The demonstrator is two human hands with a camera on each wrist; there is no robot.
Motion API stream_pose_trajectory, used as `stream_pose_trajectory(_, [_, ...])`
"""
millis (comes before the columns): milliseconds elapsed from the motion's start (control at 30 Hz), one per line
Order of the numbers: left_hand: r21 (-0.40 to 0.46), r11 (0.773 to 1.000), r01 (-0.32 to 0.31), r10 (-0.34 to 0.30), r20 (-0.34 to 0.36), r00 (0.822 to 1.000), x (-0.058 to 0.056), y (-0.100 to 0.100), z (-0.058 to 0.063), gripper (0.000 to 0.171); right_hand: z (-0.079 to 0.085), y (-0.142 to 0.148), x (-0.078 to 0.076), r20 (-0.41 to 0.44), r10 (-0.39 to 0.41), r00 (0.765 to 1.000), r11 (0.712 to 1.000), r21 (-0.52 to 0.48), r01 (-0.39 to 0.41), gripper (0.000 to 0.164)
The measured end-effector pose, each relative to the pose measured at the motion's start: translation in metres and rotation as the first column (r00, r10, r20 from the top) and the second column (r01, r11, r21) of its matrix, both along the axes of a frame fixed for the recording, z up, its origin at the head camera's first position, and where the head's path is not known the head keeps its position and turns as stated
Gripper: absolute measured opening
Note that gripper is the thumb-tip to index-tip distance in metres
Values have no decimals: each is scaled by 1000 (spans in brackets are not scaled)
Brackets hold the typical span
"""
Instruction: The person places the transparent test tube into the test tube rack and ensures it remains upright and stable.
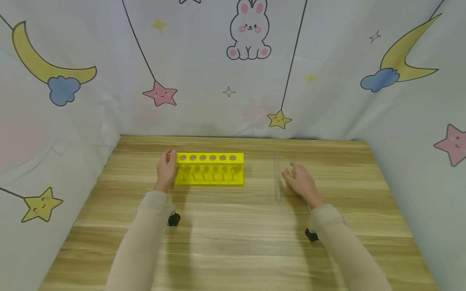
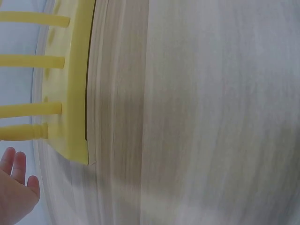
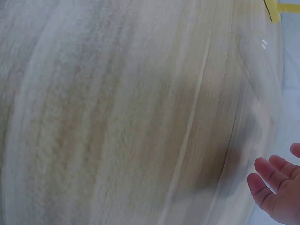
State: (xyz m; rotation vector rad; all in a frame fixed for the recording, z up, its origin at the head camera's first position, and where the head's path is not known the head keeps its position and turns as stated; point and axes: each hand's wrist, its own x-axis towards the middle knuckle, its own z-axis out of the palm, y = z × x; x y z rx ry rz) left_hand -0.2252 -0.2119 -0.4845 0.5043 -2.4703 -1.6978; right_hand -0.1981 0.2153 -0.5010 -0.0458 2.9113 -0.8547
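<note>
A clear tube (image 1: pixel 277 178) is laid flat on a wood-grained surface (image 1: pixel 233 238), to the right of a yellow rack (image 1: pixel 208 162) and just beside the right grip (image 1: pixel 301 182). The right grip is released: its fingers are loosely spread and nothing is held. The left grip (image 1: pixel 166 167) is placed at the rack's left end, its fingers loosely extended rather than clenched; whether the rack is actually touched cannot be told.

The step in hand is judged to be a reach for the tube. It would best be approached low from the right, with thumb and fingertips brought to either side of it near its middle. Light pressure is advised, since a smooth tube could roll or slip, and its see-through edges could easily be misjudged. The rack is best left undisturbed by the left grip.

The tube's long axis is pointed from the far side toward the near side, with the near end turned very slightly right. Which end is the mouth cannot be made out. The rack's long axis is set left to right, roughly square to the tube, with its six round holes (image 1: pixel 202 158) faced upward.
</note>
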Motion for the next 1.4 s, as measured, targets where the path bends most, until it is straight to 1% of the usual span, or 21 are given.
stream_pose_trajectory(233, [23, 1000, -4, 3, 61, 998, -2, 5, 0, 56, -1, -5, -2, -1, -12, 1000, 1000, -11, 12, 60])
stream_pose_trajectory(333, [9, 1000, -18, 17, 51, 999, -4, 8, -1, 54, -2, -8, -4, 4, -12, 1000, 1000, -16, 12, 61])
stream_pose_trajectory(500, [-1, 999, -38, 38, 26, 999, -6, 11, -2, 50, -4, -12, -7, 8, -17, 1000, 1000, 3, 17, 60])
stream_pose_trajectory(700, [54, 997, -53, 51, 41, 998, -7, 13, -3, 49, -4, -16, -8, 19, -26, 999, 1000, 17, 26, 60])
stream_pose_trajectory(867, [84, 996, -39, 36, 34, 999, -7, 14, -3, 49, -3, -19, -9, 28, -47, 999, 999, 12, 46, 60])
stream_pose_trajectory(1067, [62, 998, 5, -7, 32, 999, -6, 12, -2, 50, -4, -25, -12, 15, -100, 995, 995, 3, 100, 58])
stream_pose_trajectory(1167, [52, 998, 23, -25, 41, 999, -6, 12, -1, 52, -6, -27, -13, 12, -114, 993, 993, 7, 114, 58])
stream_pose_trajectory(1400, [41, 999, 30, -32, 46, 998, -5, 11, -1, 52, -8, -30, -16, 18, -138, 990, 990, 21, 138, 57])
